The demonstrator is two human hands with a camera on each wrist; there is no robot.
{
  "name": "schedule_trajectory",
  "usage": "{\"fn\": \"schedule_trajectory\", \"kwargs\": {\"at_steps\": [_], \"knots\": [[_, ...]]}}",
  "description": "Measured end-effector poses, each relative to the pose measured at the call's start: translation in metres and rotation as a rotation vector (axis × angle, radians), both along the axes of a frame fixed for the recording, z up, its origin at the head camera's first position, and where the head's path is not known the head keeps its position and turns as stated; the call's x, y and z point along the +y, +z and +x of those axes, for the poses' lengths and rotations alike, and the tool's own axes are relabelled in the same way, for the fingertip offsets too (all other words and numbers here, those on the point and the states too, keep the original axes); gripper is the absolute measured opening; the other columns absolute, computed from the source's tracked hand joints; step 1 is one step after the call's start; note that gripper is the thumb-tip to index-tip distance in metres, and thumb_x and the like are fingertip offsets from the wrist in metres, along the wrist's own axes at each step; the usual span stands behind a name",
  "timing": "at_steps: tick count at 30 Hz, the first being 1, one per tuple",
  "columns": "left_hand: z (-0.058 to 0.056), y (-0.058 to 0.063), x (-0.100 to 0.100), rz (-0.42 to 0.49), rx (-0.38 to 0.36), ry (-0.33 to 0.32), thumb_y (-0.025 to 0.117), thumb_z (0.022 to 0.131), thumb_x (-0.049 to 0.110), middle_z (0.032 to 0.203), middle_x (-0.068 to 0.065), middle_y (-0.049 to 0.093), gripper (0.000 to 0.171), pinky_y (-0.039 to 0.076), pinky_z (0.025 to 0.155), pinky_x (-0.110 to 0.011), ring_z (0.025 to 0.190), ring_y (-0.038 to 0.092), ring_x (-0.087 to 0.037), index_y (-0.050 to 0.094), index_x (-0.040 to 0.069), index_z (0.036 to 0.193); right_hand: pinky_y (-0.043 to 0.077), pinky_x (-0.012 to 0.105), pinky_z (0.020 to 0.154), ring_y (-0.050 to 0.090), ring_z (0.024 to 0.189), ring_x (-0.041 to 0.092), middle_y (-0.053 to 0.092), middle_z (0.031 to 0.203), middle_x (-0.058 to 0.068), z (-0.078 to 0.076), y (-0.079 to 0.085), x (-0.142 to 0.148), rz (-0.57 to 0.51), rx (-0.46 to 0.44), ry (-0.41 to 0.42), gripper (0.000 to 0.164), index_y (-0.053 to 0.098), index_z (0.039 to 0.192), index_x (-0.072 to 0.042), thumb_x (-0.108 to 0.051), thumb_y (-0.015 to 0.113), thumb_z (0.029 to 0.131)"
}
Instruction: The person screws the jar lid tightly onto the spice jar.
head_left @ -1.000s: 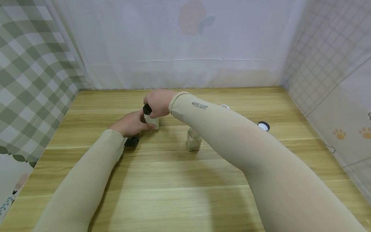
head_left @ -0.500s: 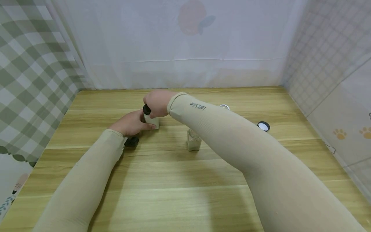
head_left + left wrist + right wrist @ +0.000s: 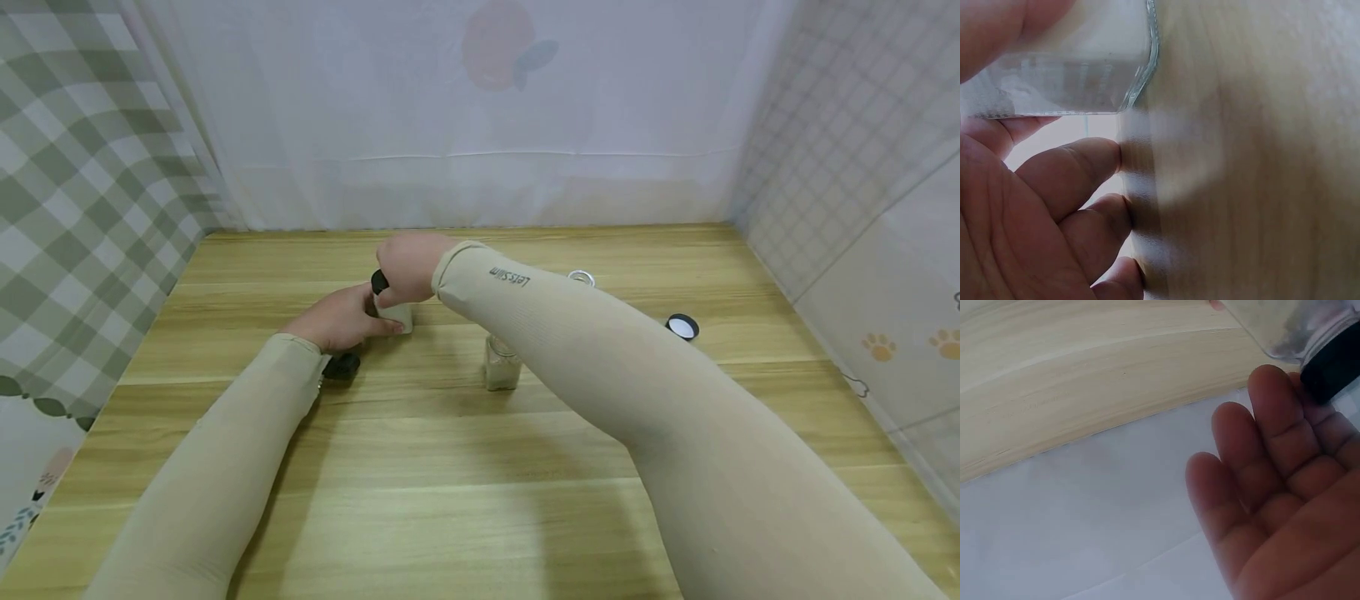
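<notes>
A small square glass jar with pale contents stands on the table at the left of the head view. My left hand grips its body, thumb on the near side. In the left wrist view the jar's glass base shows close up, the lower fingers resting on the wood. Over the jar's mouth sits a black lid. My right hand reaches across from the right and pinches this lid between thumb and index finger. In the right wrist view the remaining fingers extend loosely beside the black lid.
An uncapped square glass jar stands mid-table, partly behind the right sleeve. A loose black lid lies white side up at the right. Behind the right forearm shows a round clear rim. A white curtain borders the table's back.
My right hand has turned slightly at the lid, its thumb shifting and the wrist moving a little. The left hand and the jar stay in place.
</notes>
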State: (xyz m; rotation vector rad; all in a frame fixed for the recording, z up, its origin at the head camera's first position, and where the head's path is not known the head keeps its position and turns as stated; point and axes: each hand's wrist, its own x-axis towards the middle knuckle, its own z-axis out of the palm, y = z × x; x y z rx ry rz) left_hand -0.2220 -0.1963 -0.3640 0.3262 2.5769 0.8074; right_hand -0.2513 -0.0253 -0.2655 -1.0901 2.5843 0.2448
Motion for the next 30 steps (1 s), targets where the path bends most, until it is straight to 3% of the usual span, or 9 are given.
{"fn": "schedule_trajectory", "kwargs": {"at_steps": [3,5,9,12,15,23,30], "knots": [[0.0000,0.0003,-0.0006,0.002,-0.006,-0.006,0.073,0.096,0.054,0.156,-0.006,0.053,0.070,0.044,0.110,-0.055,0.128,0.054,-0.031,0.046,0.029,0.155,0.042,0.026,0.073,0.052,0.087,0.014,0.060,0.105,0.000,-0.0016,0.0001,0.0003,-0.009,-0.020,-0.013,0.050,0.060,0.121,-0.011,-0.057,0.060,0.102],[0.0001,0.0005,-0.0010,0.004,-0.009,-0.008,0.073,0.096,0.054,0.157,-0.006,0.052,0.073,0.044,0.110,-0.056,0.130,0.055,-0.031,0.044,0.028,0.157,0.044,0.027,0.078,0.054,0.092,0.014,0.063,0.116,0.001,-0.0023,0.0014,0.0005,-0.022,-0.043,-0.017,0.056,0.057,0.134,-0.011,-0.056,0.062,0.101],[-0.0006,-0.0004,-0.0020,0.008,-0.001,-0.018,0.073,0.096,0.054,0.155,-0.010,0.054,0.075,0.044,0.112,-0.057,0.135,0.055,-0.034,0.043,0.023,0.157,0.048,0.030,0.092,0.059,0.106,0.016,0.065,0.132,0.003,-0.0019,0.0053,0.0012,-0.041,-0.076,0.014,0.056,0.052,0.148,-0.012,-0.039,0.066,0.102],[-0.0010,-0.0013,-0.0021,0.012,0.009,-0.020,0.074,0.096,0.054,0.153,-0.011,0.055,0.073,0.043,0.113,-0.057,0.135,0.055,-0.034,0.045,0.022,0.155,0.050,0.032,0.096,0.060,0.108,0.017,0.066,0.129,0.004,-0.0013,0.0061,0.0013,-0.032,-0.081,0.043,0.040,0.059,0.140,-0.012,-0.027,0.065,0.103],[-0.0010,-0.0017,-0.0023,0.015,0.014,-0.017,0.074,0.096,0.053,0.152,-0.010,0.056,0.070,0.043,0.113,-0.057,0.135,0.055,-0.033,0.047,0.023,0.153,0.051,0.033,0.094,0.060,0.105,0.018,0.066,0.123,0.004,-0.0008,0.0053,0.0008,-0.019,-0.069,0.047,0.030,0.062,0.130,-0.011,-0.027,0.065,0.105],[-0.0002,-0.0017,-0.0008,0.006,0.013,-0.005,0.074,0.094,0.056,0.143,-0.009,0.062,0.069,0.045,0.109,-0.055,0.127,0.058,-0.032,0.049,0.028,0.152,0.051,0.031,0.092,0.059,0.101,0.016,0.064,0.119,0.003,0.0000,0.0035,-0.0009,0.015,-0.039,0.007,0.043,0.059,0.130,-0.010,-0.045,0.065,0.104],[-0.0007,-0.0011,0.0007,0.011,-0.001,0.002,0.075,0.094,0.055,0.152,-0.007,0.057,0.067,0.043,0.112,-0.057,0.134,0.054,-0.032,0.050,0.028,0.150,0.045,0.028,0.082,0.055,0.095,0.016,0.062,0.114,0.002,0.0006,0.0033,0.0018,0.004,-0.023,0.011,0.049,0.058,0.129,-0.009,-0.051,0.059,0.104]]}}
